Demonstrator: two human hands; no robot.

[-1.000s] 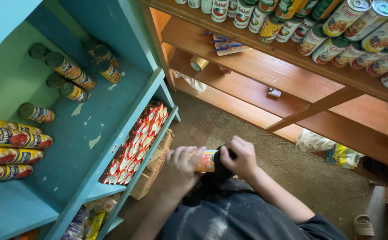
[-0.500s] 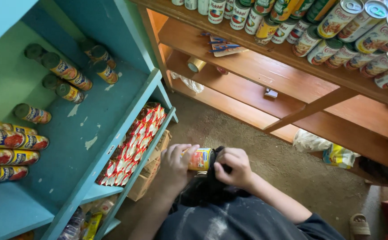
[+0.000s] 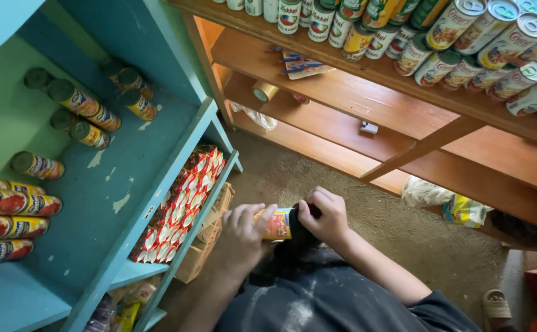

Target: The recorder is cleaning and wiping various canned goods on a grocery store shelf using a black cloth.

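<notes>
Both hands meet low in the view, over the person's lap. The left hand (image 3: pixel 242 229) is closed around one end of a small can (image 3: pixel 276 224), fingers curled over its yellow and orange label. The right hand (image 3: pixel 323 215) grips the can's other end, and under its fingers sits a dark cloth (image 3: pixel 294 238) bunched against the can; whether the cloth wraps that end fully is hard to tell. The can lies on its side between the two hands, touching both. Just left of the left hand stands a blue shelf (image 3: pixel 151 184), with a row of red packets (image 3: pixel 182 206) on its lower level and a cardboard box (image 3: pixel 210 246) beside them, nearest the left wrist. Farther left and above, cans (image 3: pixel 84 107) lie scattered on the blue board, with more stacked at the edge of view. Above and beyond the right hand runs a wooden shelf (image 3: pixel 354 98), its top board lined with tins (image 3: pixel 465 37); a tape roll (image 3: pixel 264 91) rests lower down. Right of the right arm, a bag (image 3: pixel 465 210) lies on the floor (image 3: pixel 354 203).
</notes>
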